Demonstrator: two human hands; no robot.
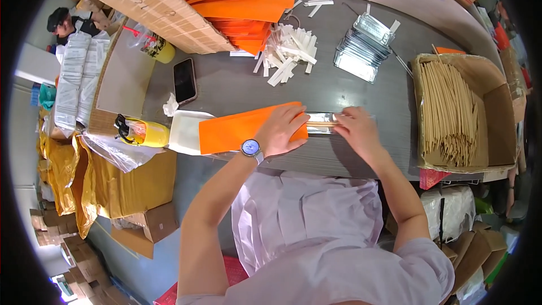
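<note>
My left hand (282, 130) rests on the right end of a long orange sheet (237, 129), fingers spread over it near its edge. Thin pale wooden sticks (322, 124) stretch from that edge to my right hand (359, 131), whose thumb and fingers close on their right end. Under the sticks is a shiny clear plastic packet (323, 116), partly covered by both hands. A white sheet or packet (188, 131) shows beyond the orange sheet's left end. How far the sticks run under my left hand is hidden.
A cardboard box of wooden sticks (450, 114) stands at right. Shiny packets (361, 51), white paper strips (288, 51) and orange sheets (248, 3) lie farther back. A phone (185, 81) and a yellow cup (148, 134) are left. Another person (66, 22) is at far left.
</note>
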